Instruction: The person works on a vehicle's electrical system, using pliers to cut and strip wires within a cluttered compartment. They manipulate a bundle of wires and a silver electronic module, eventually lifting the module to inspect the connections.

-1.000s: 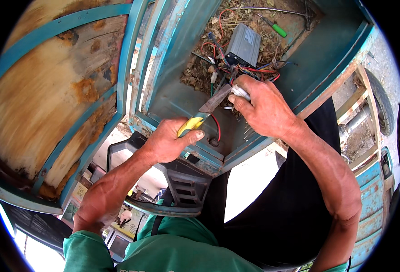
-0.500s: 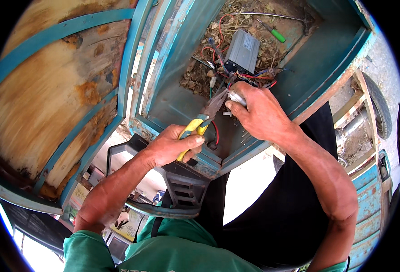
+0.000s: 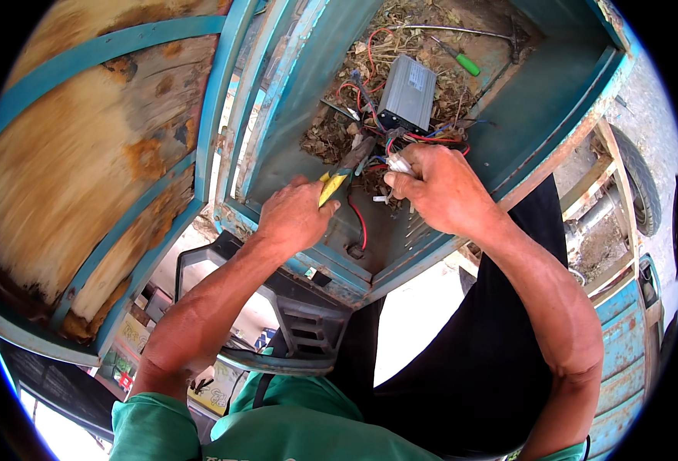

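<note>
My left hand [image 3: 293,219] is closed around yellow-handled pliers [image 3: 331,184], their dark jaws angled up into a knot of coloured wires [image 3: 439,138] inside a teal metal compartment [image 3: 270,165]; whether the jaws grip a wire I cannot make out. Just right of the jaws, my right hand [image 3: 435,192] pinches a white plastic connector [image 3: 397,164]. Above the wires lies a silver finned controller box [image 3: 407,92] on dry leaves. A red cable [image 3: 362,230] runs down to the compartment's floor below my hands.
A green-handled screwdriver [image 3: 468,63] and metal rod [image 3: 462,31] lie at the compartment's back. A rust-stained panel [image 3: 85,215] stands open at left. A wooden-slatted frame [image 3: 619,192] and wheel [image 3: 646,192] are at right, a black plastic frame [image 3: 308,330] below.
My left hand first shifted its grip on the pliers, then moved up and turned over, knuckles upward, pushing the jaws higher among the wires. My right hand has stayed nearly in place.
</note>
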Motion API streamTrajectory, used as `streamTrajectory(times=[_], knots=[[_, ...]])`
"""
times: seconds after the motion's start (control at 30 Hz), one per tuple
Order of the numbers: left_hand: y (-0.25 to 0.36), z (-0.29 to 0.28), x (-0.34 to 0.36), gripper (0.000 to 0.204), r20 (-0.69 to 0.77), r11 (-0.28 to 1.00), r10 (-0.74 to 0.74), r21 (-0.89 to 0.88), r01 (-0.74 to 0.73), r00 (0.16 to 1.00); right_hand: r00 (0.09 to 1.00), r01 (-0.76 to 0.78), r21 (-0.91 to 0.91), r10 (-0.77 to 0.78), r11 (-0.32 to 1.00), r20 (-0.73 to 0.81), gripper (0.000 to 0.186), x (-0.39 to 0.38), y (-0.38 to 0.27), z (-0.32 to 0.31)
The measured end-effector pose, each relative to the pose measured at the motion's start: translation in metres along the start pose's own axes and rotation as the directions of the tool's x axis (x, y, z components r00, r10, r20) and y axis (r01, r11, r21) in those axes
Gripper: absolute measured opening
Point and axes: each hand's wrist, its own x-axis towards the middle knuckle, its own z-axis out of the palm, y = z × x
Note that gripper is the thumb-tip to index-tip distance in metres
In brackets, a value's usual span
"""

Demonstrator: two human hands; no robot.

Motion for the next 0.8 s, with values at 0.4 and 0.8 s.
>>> streamTrajectory(times=[0.4,0.8], knots=[[-0.009,-0.002,0.044,0.045,-0.129,0.997,0.039,0.072,-0.03,0.991,0.985,0.171,-0.26,-0.17,0.95,0.025,0.023,0.05,-0.008,-0.021],[0.001,-0.025,0.061,0.029,-0.434,0.76,0.369,-0.369,-0.536,0.822,0.822,0.239,-0.407,0.039,0.882,0.568,0.026,0.113,-0.043,-0.05]])
